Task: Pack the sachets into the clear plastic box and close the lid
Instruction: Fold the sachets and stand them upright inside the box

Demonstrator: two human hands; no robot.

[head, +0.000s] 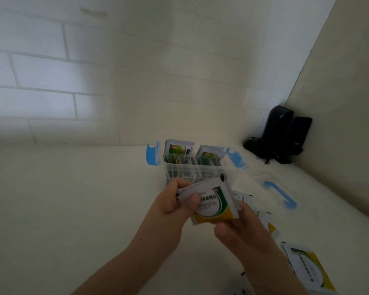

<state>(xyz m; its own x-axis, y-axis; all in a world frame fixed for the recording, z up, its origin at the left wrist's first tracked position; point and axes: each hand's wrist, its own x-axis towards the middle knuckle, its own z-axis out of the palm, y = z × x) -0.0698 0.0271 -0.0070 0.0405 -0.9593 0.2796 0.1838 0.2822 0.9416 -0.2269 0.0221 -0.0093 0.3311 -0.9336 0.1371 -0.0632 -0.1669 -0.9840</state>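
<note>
My left fingers pinch the upper left corner of a small stack of sachets, held just in front of the clear plastic box. My right fingers are closed on its lower right edge. I judge the step is squaring the stack, so I should tap the edges flush, then slide it upright into a free slot beside the sachets already standing there. To the right, the lid with its blue handle lies on the surface, and loose sachets wait near my right wrist.
</note>
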